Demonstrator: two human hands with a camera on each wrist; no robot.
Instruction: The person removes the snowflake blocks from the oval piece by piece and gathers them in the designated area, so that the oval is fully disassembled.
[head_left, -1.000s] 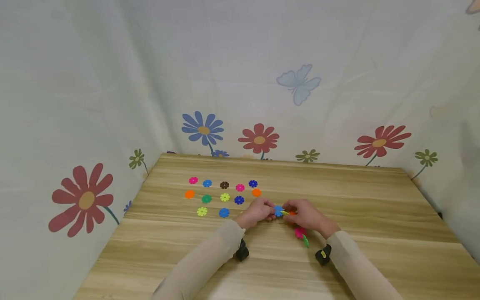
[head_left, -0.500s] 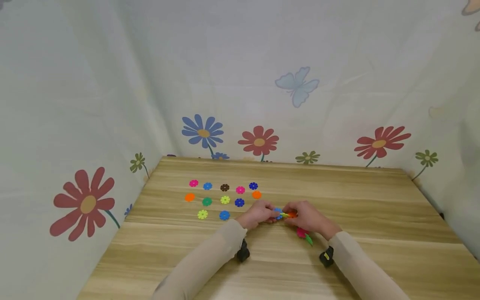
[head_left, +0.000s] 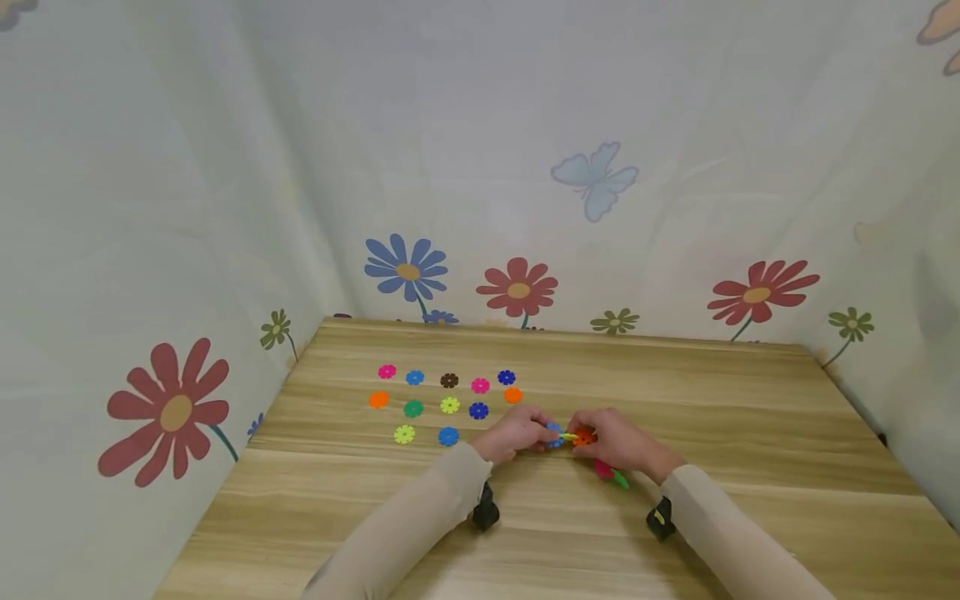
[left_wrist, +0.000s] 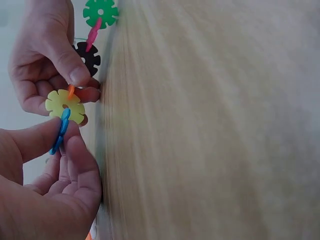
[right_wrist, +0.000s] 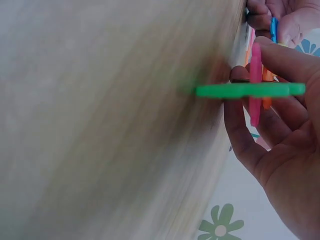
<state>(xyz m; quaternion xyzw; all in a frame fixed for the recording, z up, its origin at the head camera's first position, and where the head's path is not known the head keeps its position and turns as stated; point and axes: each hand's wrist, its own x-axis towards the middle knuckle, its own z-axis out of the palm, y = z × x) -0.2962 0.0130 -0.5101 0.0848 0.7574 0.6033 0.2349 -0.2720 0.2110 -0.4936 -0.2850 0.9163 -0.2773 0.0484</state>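
Note:
My left hand (head_left: 516,433) pinches a blue notched snowflake disc (left_wrist: 61,134) between thumb and fingers. A yellow disc (left_wrist: 55,101) is slotted into it, edge to edge. My right hand (head_left: 621,437) grips the orange disc (head_left: 583,438) joined to the yellow one. Beyond that, the linked chain runs through a dark disc (left_wrist: 92,61) and a pink disc (right_wrist: 255,62) to a green disc (right_wrist: 235,90) at its free end. Part of the orange disc is hidden by the right fingers.
Loose snowflake discs lie flat at the left of the wooden table (head_left: 750,417), among them a brown disc (head_left: 449,381), a green one (head_left: 413,409) and an orange one (head_left: 513,396). A flower-printed curtain (head_left: 480,167) stands behind the table.
The blue disc has turned in the left fingers, and more of the orange disc shows at the right fingertips. The chain's green end has swung slightly right. The head view has tilted up slightly.

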